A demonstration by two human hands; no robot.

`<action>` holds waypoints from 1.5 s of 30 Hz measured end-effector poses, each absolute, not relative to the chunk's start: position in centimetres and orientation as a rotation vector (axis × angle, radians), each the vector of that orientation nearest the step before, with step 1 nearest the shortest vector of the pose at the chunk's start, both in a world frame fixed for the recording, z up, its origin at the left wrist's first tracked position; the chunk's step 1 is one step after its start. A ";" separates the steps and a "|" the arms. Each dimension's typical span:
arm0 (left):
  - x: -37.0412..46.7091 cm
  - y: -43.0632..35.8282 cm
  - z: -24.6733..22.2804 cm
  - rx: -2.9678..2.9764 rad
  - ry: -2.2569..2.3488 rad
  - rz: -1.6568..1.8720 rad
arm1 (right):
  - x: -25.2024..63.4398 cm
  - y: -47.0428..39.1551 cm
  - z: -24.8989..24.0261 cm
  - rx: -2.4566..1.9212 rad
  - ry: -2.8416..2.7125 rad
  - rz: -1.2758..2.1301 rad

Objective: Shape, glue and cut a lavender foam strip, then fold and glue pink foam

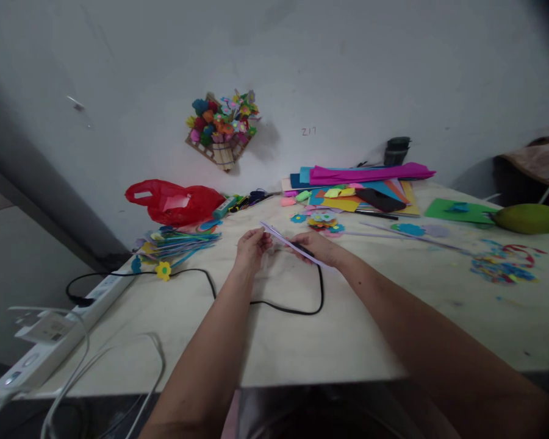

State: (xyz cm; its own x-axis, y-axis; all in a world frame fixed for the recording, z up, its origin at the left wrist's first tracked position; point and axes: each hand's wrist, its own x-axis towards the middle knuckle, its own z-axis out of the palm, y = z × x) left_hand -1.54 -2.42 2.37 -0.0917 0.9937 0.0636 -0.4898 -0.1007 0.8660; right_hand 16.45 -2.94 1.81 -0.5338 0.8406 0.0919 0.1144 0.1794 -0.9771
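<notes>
My left hand (pixel 255 246) is closed, its fingertips pinched near the far end of a thin lilac strip (pixel 297 246). That strip slants down to the right, across the front of my right hand (pixel 318 245). Curled fingers of my right hand wrap round a black corded tool (pixel 303 249), mostly hidden by the hand and strip. Its black cord (pixel 297 311) drops from the hand and loops over the table. To the left lies a bundle of lilac and blue stems with paper flowers, a yellow flower (pixel 163 271) at its near edge. Stacked flower cutouts (pixel 324 219) rest beyond my right hand.
A red plastic bag (pixel 178 204) stands at the back left. Coloured sheets (pixel 370 177) are piled at the back right, near a green sheet (pixel 460 210) and paper scraps (pixel 505 268). A white power strip (pixel 68 329) and cables line the left edge. Flowers hang on the wall.
</notes>
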 end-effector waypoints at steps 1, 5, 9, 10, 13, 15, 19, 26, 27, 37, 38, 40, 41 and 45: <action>-1.6 -2.4 2.4 0.843 0.827 1.527 | 16.5 -2.9 1.8 -0.905 -1.796 1.408; -1.6 -2.6 2.5 0.850 0.839 1.519 | 16.5 -2.9 1.8 -0.906 -1.793 1.416; -1.5 -2.6 2.4 0.871 0.822 1.520 | 16.4 -2.9 2.0 -0.906 -1.772 1.453; -1.4 -2.6 2.4 0.876 0.817 1.520 | 16.4 -2.9 2.0 -0.911 -1.764 1.465; -1.3 -2.5 2.3 0.888 0.809 1.519 | 16.4 -2.8 2.1 -0.932 -1.751 1.486; -1.3 -2.5 2.3 0.898 0.810 1.516 | 16.4 -2.8 2.1 -0.939 -1.751 1.484; -1.5 -2.5 2.2 0.912 0.811 1.512 | 16.4 -2.9 2.1 -0.917 -1.746 1.495; -1.3 -2.5 2.2 0.931 0.818 1.506 | 16.3 -2.8 2.0 -0.939 -1.732 1.474; -1.3 -2.5 2.2 0.929 0.821 1.508 | 16.2 -2.7 2.0 -0.939 -1.728 1.477; -1.5 -2.4 2.2 0.850 0.847 1.542 | 16.2 -2.6 1.8 -0.932 -1.745 1.433; -1.5 -2.3 2.2 0.844 0.850 1.543 | 16.2 -2.6 1.9 -0.932 -1.740 1.443; -1.5 -2.3 2.2 0.839 0.851 1.540 | 16.1 -2.6 1.9 -0.929 -1.732 1.456; -1.5 -2.3 2.2 0.839 0.847 1.542 | 16.1 -2.6 1.9 -0.927 -1.736 1.456; -1.5 -2.2 2.1 0.850 0.828 1.556 | 16.2 -2.6 1.8 -0.934 -1.760 1.443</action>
State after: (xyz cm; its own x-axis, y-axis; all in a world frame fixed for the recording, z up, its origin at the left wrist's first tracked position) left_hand -1.52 -2.24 2.11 -0.1168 0.9897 0.0833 -0.4838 -0.1299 0.8655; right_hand 16.18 -2.61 1.77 -0.5203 0.8522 0.0552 0.1128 0.1327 -0.9847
